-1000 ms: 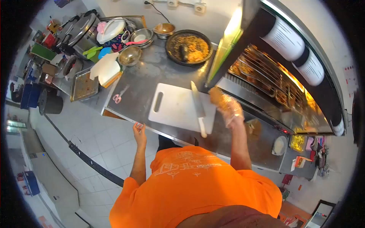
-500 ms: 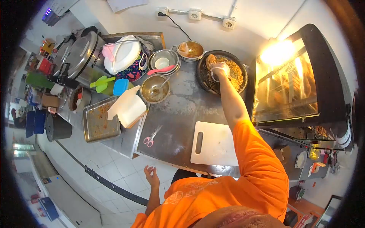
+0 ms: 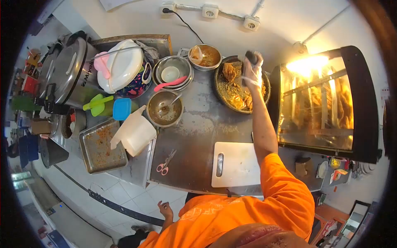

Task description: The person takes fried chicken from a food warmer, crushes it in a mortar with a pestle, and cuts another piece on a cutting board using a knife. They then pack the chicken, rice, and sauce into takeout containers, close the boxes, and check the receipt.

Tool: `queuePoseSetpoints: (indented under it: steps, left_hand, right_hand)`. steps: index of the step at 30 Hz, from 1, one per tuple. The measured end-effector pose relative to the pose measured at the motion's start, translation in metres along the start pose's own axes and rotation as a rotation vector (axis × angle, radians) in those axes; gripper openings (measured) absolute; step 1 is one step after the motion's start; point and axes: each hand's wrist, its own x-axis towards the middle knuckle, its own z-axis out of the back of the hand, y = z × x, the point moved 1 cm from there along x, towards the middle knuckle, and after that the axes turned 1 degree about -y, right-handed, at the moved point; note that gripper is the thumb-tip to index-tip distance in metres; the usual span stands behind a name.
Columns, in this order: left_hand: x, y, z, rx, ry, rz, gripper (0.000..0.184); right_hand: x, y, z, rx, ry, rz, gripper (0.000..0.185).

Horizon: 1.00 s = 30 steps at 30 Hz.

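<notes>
My right hand (image 3: pixel 254 69), in a clear plastic glove, grips a dark stone pestle (image 3: pixel 250 58) above the right side of a round black mortar (image 3: pixel 218 89). A browned piece of fried food (image 3: pixel 230 72) lies in the mortar's upper left, on crumbly orange-brown paste (image 3: pixel 236 91). My left hand (image 3: pixel 166 210) hangs low near the counter's front edge, fingers apart and holding nothing. Below the mortar is a white cutting board (image 3: pixel 237 165), partly covered by my right arm. The knife is mostly hidden behind that arm.
Metal bowls (image 3: pixel 165 108) stand left of the mortar. Scissors (image 3: pixel 166 162) lie left of the board. Further left are an open carton box (image 3: pixel 134 133), a metal tray (image 3: pixel 103 146) and a large pot (image 3: pixel 74 70). A lit glass display case (image 3: pixel 316 107) stands at the right.
My right hand moved from beside the board to the mortar, left the fried piece there and took hold of the pestle. The view shifted left and toward the wall.
</notes>
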Motion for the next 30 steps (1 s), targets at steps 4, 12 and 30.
queuePoseSetpoints:
  steps: [4, 12, 30]
  left_hand:
    - [-0.004, 0.012, -0.002, 0.131, -0.009, 0.097, 0.049]
    - [-0.009, 0.039, -0.001, 0.275, 0.072, 0.119, 0.047]
    - [-0.035, 0.106, -0.007, 0.361, 0.073, 0.058, 0.046]
  right_hand:
    - [0.003, 0.015, -0.045, -0.321, -0.116, 0.168, 0.062]
    - [0.018, -0.016, -0.051, -0.357, 0.086, -0.011, 0.080]
    - [-0.029, 0.019, -0.032, -0.473, 0.288, 0.039, 0.070]
